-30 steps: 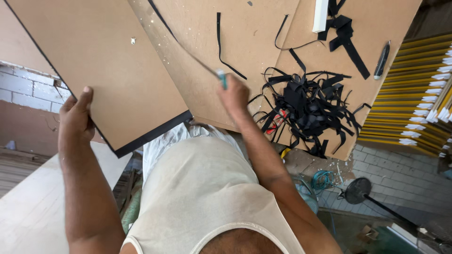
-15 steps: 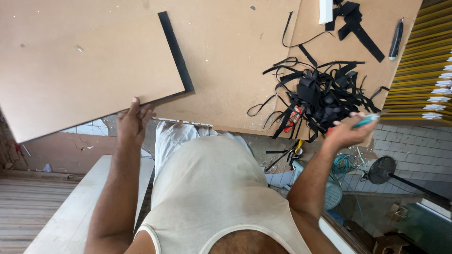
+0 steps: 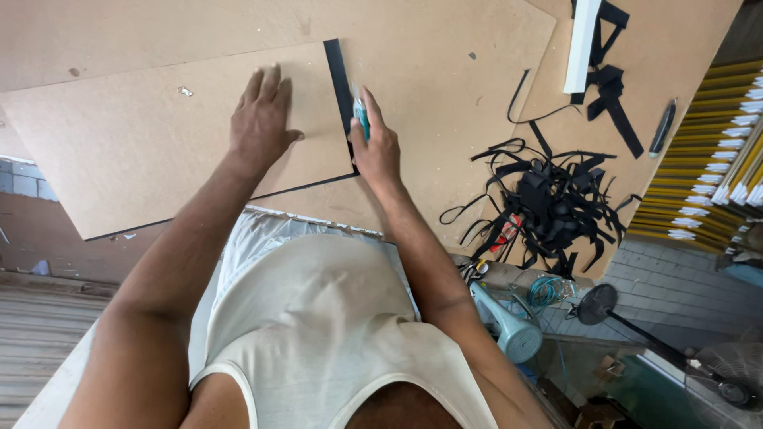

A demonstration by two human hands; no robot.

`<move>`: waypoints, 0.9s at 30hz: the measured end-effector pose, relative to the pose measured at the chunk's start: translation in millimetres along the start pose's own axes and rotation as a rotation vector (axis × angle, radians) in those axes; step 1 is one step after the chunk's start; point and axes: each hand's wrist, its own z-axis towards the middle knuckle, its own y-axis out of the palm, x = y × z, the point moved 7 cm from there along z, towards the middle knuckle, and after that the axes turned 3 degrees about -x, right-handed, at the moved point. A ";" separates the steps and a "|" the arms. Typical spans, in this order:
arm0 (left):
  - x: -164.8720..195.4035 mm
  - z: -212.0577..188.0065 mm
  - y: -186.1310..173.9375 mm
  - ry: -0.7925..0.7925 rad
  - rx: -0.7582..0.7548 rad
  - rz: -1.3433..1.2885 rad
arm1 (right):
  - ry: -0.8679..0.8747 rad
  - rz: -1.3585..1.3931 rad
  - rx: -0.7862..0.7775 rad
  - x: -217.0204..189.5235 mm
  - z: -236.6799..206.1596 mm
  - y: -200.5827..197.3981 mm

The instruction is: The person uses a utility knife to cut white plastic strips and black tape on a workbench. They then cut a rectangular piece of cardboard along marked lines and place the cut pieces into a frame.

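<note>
A brown fibreboard panel (image 3: 135, 151) with black edging lies flat on the brown worktable (image 3: 445, 87). My left hand (image 3: 261, 121) presses flat on the panel near its right end, fingers spread. My right hand (image 3: 373, 147) grips a small teal-handled cutter (image 3: 362, 115) against the black strip (image 3: 340, 87) along the panel's right edge.
A tangled pile of black strip offcuts (image 3: 556, 202) lies at the table's right. A white bar (image 3: 582, 44) and a dark knife (image 3: 661, 127) sit farther right. Yellow-and-white stacked profiles (image 3: 723, 159) stand beyond. Below the table are a teal jug (image 3: 509, 326) and a fan (image 3: 596, 303).
The panel, held tilted earlier, now lies flat on the table. My left hand moved from its edge onto its top. My right hand came from the right to the black edge with the cutter.
</note>
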 end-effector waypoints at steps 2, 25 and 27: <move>0.6 33.0 8.6 -0.037 -0.258 0.155 | -0.168 -0.128 0.048 -29.6 37.7 14.0; -3.4 59.6 10.4 -0.055 -0.528 0.358 | 0.017 -0.257 -0.170 -26.9 107.1 51.1; -3.0 58.6 16.4 -0.066 -0.531 0.372 | 0.069 -0.237 -0.200 -21.6 100.0 49.9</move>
